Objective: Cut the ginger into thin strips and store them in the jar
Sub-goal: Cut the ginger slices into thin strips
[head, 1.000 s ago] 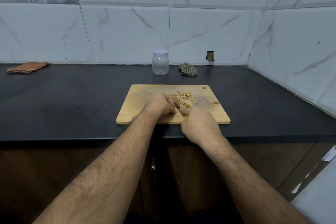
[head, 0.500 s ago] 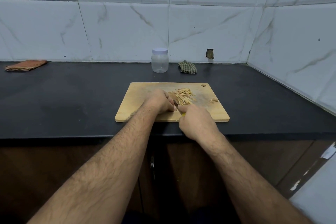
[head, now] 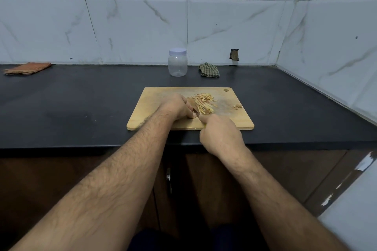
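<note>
Head view, step: cutting is under way, judging by the pile of pale thin ginger strips (head: 204,102) lying on the light wooden cutting board (head: 240,120), just right of the fingers.
Head view, left hand: the left hand (head: 176,108) sits curled, knuckles up, on the board; it seems to pin the uncut ginger piece, but that piece is hidden beneath it.
Head view, right hand: the right hand (head: 219,132) is wrapped round a knife handle at the board's near edge; only a sliver of yellow and a short stretch of blade (head: 196,112) show between the two hands.
Head view, jar: the clear plastic jar with a white screw lid (head: 177,62) stands capped at the back of the black countertop (head: 81,108), well apart from the board.
Head view, scraps: a few small brownish bits (head: 237,106) lie near the board's right side.
Next move: likely more fine slices beside the knuckles, so the blade must stay clear of the fingertips; the jar is not yet uncapped.
</note>
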`<control>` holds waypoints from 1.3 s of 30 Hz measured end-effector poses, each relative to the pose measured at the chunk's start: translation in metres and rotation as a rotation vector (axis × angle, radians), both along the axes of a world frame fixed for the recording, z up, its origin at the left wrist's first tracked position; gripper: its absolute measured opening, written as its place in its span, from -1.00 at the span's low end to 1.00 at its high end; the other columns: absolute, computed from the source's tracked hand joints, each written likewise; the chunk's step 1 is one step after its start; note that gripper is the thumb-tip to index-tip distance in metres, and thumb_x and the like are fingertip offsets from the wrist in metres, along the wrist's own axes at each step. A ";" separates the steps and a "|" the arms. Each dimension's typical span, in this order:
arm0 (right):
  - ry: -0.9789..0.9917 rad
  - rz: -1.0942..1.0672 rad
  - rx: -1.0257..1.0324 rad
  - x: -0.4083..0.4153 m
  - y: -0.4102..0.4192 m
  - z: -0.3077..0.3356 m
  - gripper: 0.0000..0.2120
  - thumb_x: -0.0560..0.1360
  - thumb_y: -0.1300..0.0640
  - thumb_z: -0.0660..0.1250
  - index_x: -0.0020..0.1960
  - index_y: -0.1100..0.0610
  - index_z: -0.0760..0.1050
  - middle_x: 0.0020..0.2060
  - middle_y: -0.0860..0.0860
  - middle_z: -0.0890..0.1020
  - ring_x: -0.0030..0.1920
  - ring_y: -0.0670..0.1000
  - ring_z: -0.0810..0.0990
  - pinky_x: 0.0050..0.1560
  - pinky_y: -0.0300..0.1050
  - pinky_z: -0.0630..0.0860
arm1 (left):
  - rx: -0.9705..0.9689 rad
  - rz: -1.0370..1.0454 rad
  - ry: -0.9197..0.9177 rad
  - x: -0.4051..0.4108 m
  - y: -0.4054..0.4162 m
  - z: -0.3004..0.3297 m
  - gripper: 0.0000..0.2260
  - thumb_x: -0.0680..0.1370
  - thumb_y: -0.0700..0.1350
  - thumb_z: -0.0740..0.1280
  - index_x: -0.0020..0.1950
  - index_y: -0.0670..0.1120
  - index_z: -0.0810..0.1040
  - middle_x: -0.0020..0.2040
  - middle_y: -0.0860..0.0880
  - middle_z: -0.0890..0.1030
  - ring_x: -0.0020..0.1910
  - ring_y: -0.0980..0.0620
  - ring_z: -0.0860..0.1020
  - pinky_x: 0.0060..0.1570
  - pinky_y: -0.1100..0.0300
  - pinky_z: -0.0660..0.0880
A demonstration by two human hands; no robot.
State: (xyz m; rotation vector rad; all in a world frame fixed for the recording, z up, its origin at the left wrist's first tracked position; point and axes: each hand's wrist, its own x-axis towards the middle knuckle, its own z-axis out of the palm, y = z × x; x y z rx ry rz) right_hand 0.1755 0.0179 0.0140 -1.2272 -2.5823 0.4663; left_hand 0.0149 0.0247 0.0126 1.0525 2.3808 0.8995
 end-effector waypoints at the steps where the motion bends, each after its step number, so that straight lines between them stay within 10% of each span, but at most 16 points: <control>1: 0.003 -0.002 0.001 -0.001 0.000 0.000 -0.46 0.54 0.26 0.22 0.47 -0.11 0.38 0.22 0.03 0.58 0.18 0.08 0.54 0.09 -0.02 0.56 | -0.006 -0.004 0.000 0.000 0.000 0.001 -0.83 0.36 -0.11 0.59 -0.13 0.00 0.66 -0.14 0.09 0.63 -0.02 0.07 0.56 0.09 0.14 0.51; 10: -0.031 0.012 0.045 0.008 -0.003 -0.009 -0.51 0.55 0.25 0.23 0.42 -0.11 0.40 -0.06 0.00 0.55 -0.09 0.04 0.47 -0.19 -0.09 0.44 | -0.029 -0.005 -0.031 -0.001 0.000 0.002 -0.84 0.35 -0.13 0.59 -0.20 0.00 0.63 -0.21 0.07 0.62 -0.15 0.07 0.52 -0.17 0.21 0.40; 16: 0.001 -0.030 0.042 0.004 0.000 -0.006 -0.51 0.55 0.25 0.22 0.43 -0.09 0.40 0.18 0.03 0.59 0.16 0.08 0.54 -0.02 -0.05 0.49 | -0.075 -0.006 -0.015 0.001 0.004 0.007 -0.65 0.36 -0.13 0.57 0.11 -0.11 0.65 0.06 -0.05 0.67 0.13 -0.07 0.59 0.03 0.10 0.52; 21: 0.046 -0.055 0.002 0.003 0.008 -0.001 -0.48 0.54 0.24 0.21 0.46 -0.10 0.40 0.24 0.02 0.57 0.20 0.09 0.53 0.07 -0.04 0.54 | -0.020 -0.029 -0.048 -0.005 0.000 0.002 -0.82 0.37 -0.15 0.59 -0.10 -0.04 0.65 -0.20 0.07 0.61 -0.14 0.08 0.52 -0.05 0.20 0.43; 39: 0.058 0.016 0.035 0.000 0.006 -0.008 -0.49 0.55 0.21 0.22 0.46 -0.12 0.39 0.24 -0.03 0.58 0.16 0.03 0.54 0.07 -0.03 0.57 | 0.053 0.002 -0.012 -0.009 -0.001 -0.003 -0.81 0.43 -0.23 0.48 -0.33 -0.04 0.55 -0.15 -0.02 0.67 -0.22 0.06 0.51 0.00 0.10 0.56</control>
